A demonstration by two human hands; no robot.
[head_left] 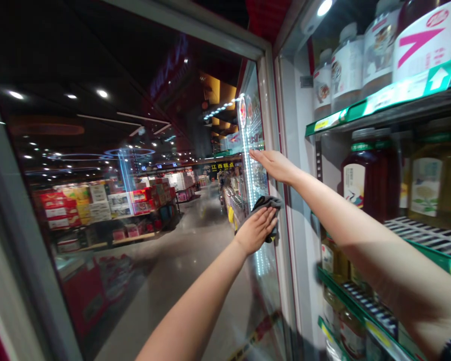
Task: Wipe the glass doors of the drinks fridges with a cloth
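My left hand [257, 229] lies flat over a dark grey cloth [267, 202], pressing it against the glass door [165, 281] close to its right frame. The cloth is bunched, and its edges stick out above and to the right of the fingers. Higher up, my right hand [276, 164] reaches across from the right with its fingers stretched out to the left. It holds nothing and is at the glass beside the door frame [268, 100]; whether it touches the glass is hard to tell.
To the right, an open cooler has green-edged shelves [383, 100] with several bottles, among them a dark red one [374, 185]. Through the glass, stacked boxes [135, 200] and a shop aisle [195, 215] show.
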